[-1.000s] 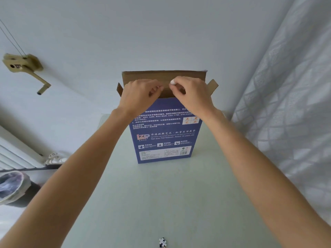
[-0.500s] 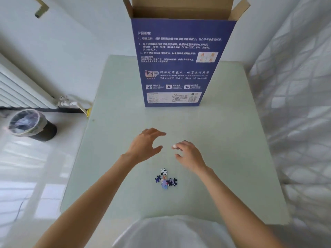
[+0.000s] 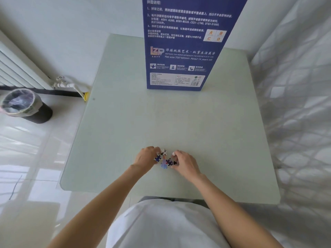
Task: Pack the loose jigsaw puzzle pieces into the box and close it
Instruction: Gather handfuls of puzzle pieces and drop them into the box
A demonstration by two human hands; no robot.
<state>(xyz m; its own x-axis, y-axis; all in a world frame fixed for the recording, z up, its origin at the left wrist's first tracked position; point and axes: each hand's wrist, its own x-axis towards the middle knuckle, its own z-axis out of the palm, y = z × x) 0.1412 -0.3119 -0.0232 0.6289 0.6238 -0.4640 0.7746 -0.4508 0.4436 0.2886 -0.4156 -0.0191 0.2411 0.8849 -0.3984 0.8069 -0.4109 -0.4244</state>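
About five puzzle pieces [image 3: 164, 159] are lying between the curled fingers of the left hand [image 3: 146, 157] and right hand [image 3: 185, 162], both touching them.

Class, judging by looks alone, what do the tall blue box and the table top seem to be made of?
Tall blue printed box: probably cardboard with a smooth printed coating; flat panels, crisp edges, faint sheen. Pale green table top: possibly frosted glass or laminate; smooth, rounded corners, soft reflections.
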